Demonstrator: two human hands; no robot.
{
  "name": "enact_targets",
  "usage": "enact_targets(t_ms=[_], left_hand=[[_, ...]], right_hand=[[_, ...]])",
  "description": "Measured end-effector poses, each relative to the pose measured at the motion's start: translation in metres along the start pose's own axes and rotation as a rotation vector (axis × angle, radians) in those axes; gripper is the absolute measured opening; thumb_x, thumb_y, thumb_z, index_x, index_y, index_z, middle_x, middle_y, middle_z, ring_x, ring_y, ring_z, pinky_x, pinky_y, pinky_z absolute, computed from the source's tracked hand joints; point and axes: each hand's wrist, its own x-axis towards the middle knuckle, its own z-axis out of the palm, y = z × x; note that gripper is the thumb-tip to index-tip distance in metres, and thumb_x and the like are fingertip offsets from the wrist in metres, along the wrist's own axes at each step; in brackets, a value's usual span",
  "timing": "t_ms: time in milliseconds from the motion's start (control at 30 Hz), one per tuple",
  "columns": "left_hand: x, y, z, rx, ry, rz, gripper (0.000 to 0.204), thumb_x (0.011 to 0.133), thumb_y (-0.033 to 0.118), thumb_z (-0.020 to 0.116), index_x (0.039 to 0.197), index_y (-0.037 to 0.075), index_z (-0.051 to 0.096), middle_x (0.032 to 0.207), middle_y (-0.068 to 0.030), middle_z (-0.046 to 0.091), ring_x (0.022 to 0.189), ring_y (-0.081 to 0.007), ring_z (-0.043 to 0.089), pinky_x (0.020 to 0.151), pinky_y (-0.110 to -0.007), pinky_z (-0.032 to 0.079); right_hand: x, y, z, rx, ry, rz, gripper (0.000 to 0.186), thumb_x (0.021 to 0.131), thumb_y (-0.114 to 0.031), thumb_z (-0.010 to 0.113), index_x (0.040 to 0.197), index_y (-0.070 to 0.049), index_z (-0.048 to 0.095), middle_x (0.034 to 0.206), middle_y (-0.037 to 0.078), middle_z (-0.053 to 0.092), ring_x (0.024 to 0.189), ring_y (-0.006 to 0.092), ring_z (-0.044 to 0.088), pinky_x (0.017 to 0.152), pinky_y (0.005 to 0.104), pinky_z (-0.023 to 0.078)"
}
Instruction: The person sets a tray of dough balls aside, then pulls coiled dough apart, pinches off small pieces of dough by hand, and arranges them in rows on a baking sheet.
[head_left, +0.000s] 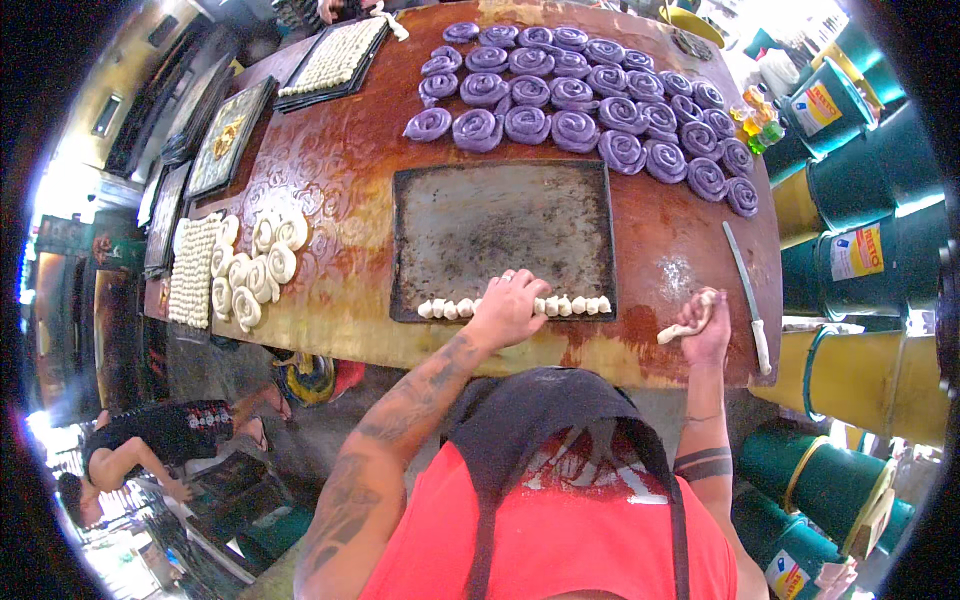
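Observation:
A dark baking tray (505, 225) lies before me at the table's near edge. Along its near side runs a row of small white dough pieces (575, 305). My left hand (508, 306) rests over the middle of that row, fingers pointing away and thumb apart; it covers some of the pieces. Right of the tray, my right hand (708, 335) is closed around a strip of white dough (685, 328), which sticks out to the left of the fingers. A long knife (742, 270) with a pale handle lies on the table just right of that hand.
Purple dough coils (526, 92) cover the far right of the wooden table (345, 185). White coils (262, 273) and a filled tray (195, 270) are at left; another filled tray (335, 60) lies far left. Green buckets (830, 105) line the right side. A person (165, 440) bends at lower left.

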Motion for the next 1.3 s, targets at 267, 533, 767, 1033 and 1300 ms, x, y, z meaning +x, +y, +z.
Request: enact_targets(t_ms=[267, 533, 767, 1033, 1300], left_hand=[[0.02, 0.028, 0.024, 0.039, -0.027, 0.017, 0.029, 0.085, 0.025, 0.072, 0.11, 0.012, 0.066, 0.106, -0.0096, 0.064, 0.106, -0.0314, 0.062, 0.091, -0.047, 0.05], [0.046, 0.053, 0.043, 0.025, -0.231, -0.002, 0.026, 0.083, 0.019, 0.072, 0.107, 0.013, 0.067, 0.107, -0.0099, 0.064, 0.106, -0.0315, 0.062, 0.088, -0.047, 0.051], [0.072, 0.082, 0.051, -0.034, -0.101, 0.127, 0.026, 0.08, 0.019, 0.072, 0.106, 0.014, 0.069, 0.105, -0.0095, 0.065, 0.102, -0.0308, 0.063, 0.089, -0.046, 0.051], [0.115, 0.16, 0.002, -0.663, 0.046, 0.087, 0.026, 0.09, 0.027, 0.076, 0.103, 0.005, 0.074, 0.099, -0.0159, 0.071, 0.093, -0.0328, 0.069, 0.086, -0.041, 0.055], [0.077, 0.116, 0.032, -0.89, -0.114, -0.522, 0.031, 0.09, 0.028, 0.077, 0.108, 0.003, 0.074, 0.104, -0.0131, 0.076, 0.094, -0.0201, 0.071, 0.081, -0.036, 0.057]], right_hand=[[-0.006, -0.048, -0.002, 0.271, -0.184, 0.051, 0.035, 0.105, -0.039, 0.054, 0.082, -0.013, 0.054, 0.067, -0.001, 0.039, 0.056, 0.0125, 0.035, 0.049, 0.0291, 0.029], [-0.006, -0.051, 0.003, -0.247, -0.118, -0.035, 0.014, 0.098, -0.013, 0.071, 0.107, -0.011, 0.06, 0.07, -0.003, 0.054, 0.053, 0.0049, 0.045, 0.043, 0.0243, 0.034], [0.009, -0.004, 0.005, -0.837, -0.092, -0.074, 0.014, 0.094, -0.012, 0.073, 0.09, -0.01, 0.06, 0.063, -0.006, 0.056, 0.054, 0.0057, 0.051, 0.044, 0.027, 0.038], [-0.009, 0.015, 0.056, -0.765, -0.293, -0.002, 0.014, 0.092, -0.013, 0.068, 0.097, 0.0, 0.069, 0.081, 0.008, 0.07, 0.071, 0.0168, 0.065, 0.061, 0.0362, 0.055], [-0.025, 0.03, 0.075, -1.241, -0.483, -0.341, 0.013, 0.088, -0.007, 0.072, 0.1, -0.002, 0.07, 0.093, 0.015, 0.073, 0.081, 0.0247, 0.071, 0.075, 0.0393, 0.057]])
